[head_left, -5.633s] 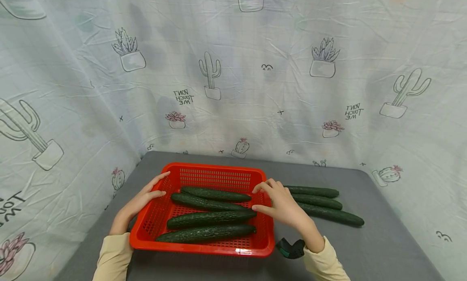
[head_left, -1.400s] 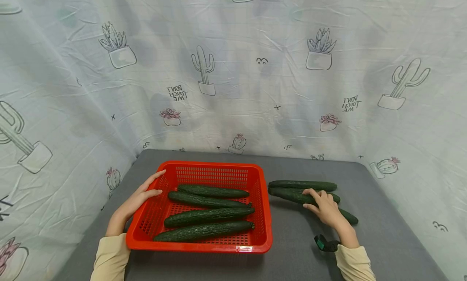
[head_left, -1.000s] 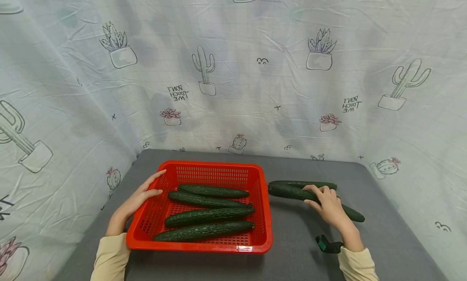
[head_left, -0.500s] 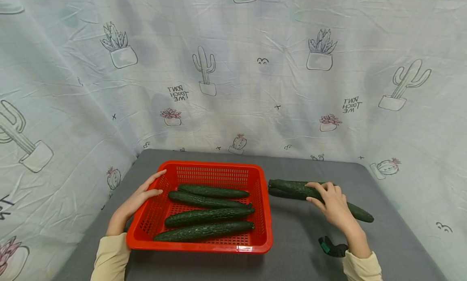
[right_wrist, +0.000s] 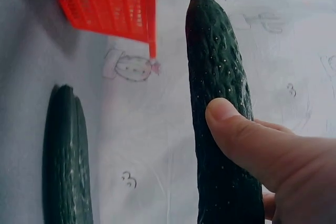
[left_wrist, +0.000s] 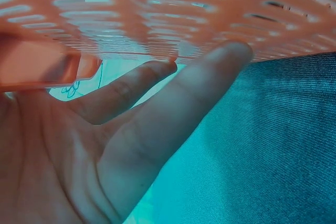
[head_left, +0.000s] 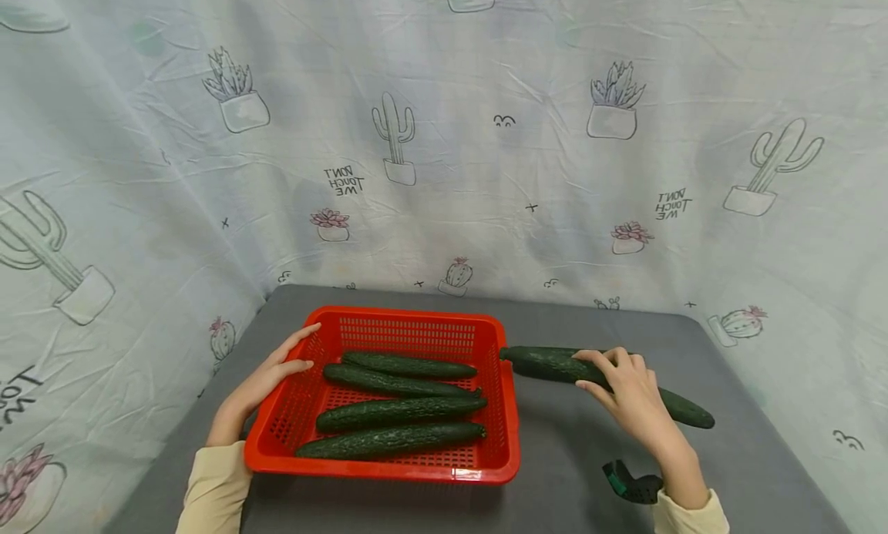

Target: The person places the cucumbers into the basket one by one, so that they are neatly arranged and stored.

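Observation:
My right hand holds a long dark green cucumber across its middle, thumb on the near side. In the right wrist view this cucumber is raised off the table, its stem end near the red basket. Two more cucumbers lie side by side on the table, mostly hidden behind the held one in the head view. My left hand grips the left rim of the red basket. Several cucumbers lie inside it, and the left wrist view shows fingers against its slotted outer wall.
A grey cloth-covered table bears everything. Patterned white curtains enclose the back and both sides. A dark strap device sits at my right wrist. The basket's right rim stands close to the held cucumber's stem end.
My right hand has gone from the basket's right side to the cucumbers, grasped the front one and raised it. Its stem end has just shifted left toward the basket. The left hand stays put.

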Demonstrator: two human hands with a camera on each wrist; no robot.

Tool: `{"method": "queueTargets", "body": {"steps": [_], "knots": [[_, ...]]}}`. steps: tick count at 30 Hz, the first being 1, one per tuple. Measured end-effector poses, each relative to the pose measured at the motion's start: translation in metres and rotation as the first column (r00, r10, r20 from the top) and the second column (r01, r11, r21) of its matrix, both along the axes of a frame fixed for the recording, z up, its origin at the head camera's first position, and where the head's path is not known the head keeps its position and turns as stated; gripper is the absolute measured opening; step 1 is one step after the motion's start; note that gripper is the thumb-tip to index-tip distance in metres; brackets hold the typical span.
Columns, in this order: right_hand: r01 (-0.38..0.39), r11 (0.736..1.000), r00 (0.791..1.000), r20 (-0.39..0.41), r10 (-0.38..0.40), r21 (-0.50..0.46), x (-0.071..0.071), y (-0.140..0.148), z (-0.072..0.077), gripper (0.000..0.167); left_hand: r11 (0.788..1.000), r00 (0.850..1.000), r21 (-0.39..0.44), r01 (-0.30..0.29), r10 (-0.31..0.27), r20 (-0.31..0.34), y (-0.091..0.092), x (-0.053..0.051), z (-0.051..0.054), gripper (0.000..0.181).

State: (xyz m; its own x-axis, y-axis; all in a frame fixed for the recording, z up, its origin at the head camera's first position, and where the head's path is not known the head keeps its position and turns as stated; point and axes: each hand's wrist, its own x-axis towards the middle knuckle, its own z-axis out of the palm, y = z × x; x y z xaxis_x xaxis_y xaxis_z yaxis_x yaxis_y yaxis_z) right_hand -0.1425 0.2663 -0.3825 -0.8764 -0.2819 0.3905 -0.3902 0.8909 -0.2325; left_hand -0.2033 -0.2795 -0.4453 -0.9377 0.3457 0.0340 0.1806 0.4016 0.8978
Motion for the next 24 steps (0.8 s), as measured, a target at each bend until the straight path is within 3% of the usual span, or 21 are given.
{"method": "queueTargets", "body": {"steps": [13, 24], "knots": [[-0.022, 1.000, 0.999, 0.031, 0.022, 0.009, 0.005, -0.025, 0.008, 0.036, 1.000, 1.000, -0.001, -0.010, 0.010, 0.007, -0.001, 0.000, -0.001, 0.060], [-0.061, 0.997, 0.997, 0.052, 0.059, 0.037, -0.003, -0.054, 0.016, 0.038, 1.000, 1.000, 0.003, -0.013, 0.013, 0.013, 0.000, 0.000, 0.000, 0.060]]}}
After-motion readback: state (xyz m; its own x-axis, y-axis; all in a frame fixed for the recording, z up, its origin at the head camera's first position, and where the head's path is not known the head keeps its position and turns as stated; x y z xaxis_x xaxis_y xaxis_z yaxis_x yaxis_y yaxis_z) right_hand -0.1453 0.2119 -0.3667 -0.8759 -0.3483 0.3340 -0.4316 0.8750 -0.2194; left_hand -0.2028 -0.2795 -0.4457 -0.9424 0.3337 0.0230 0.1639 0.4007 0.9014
